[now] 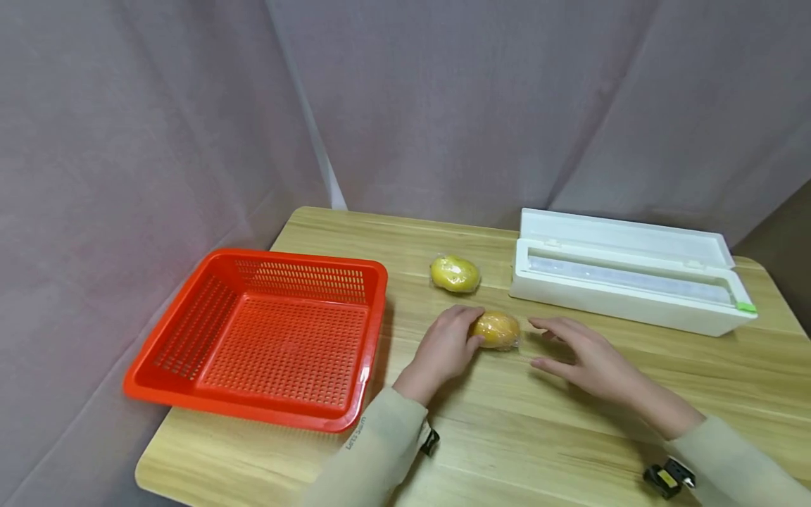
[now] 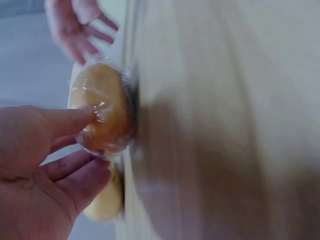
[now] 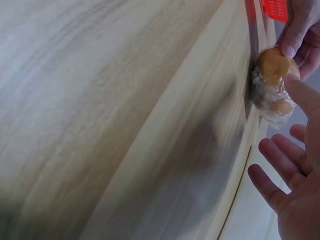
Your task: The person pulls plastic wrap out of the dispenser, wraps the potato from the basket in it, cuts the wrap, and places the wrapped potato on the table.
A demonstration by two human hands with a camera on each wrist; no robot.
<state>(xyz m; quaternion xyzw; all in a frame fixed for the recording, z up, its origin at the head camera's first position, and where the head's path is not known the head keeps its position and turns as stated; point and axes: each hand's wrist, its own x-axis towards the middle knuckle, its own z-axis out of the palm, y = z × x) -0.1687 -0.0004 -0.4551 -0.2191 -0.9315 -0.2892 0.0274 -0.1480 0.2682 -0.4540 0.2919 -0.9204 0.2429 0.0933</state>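
Observation:
An orange-yellow fruit (image 1: 499,331) wrapped in clear cling film lies on the table. My left hand (image 1: 443,345) holds it at its left end; in the left wrist view the thumb sits on one side of the wrapped fruit (image 2: 104,102) and the other fingers on the other. To the right of the fruit, a small gap away, my right hand (image 1: 586,359) has its fingers spread, with nothing in them. In the right wrist view, loose film bunches at the near end of the fruit (image 3: 274,65). A second, yellower wrapped fruit (image 1: 455,273) lies behind it.
A red perforated plastic basket (image 1: 374,338) stands at the left, partly over the table's edge. At the back right is a white cling film dispenser (image 1: 608,301), lid raised, a roll inside and a green piece at its right end. Grey curtain hangs behind the wooden table (image 1: 494,443).

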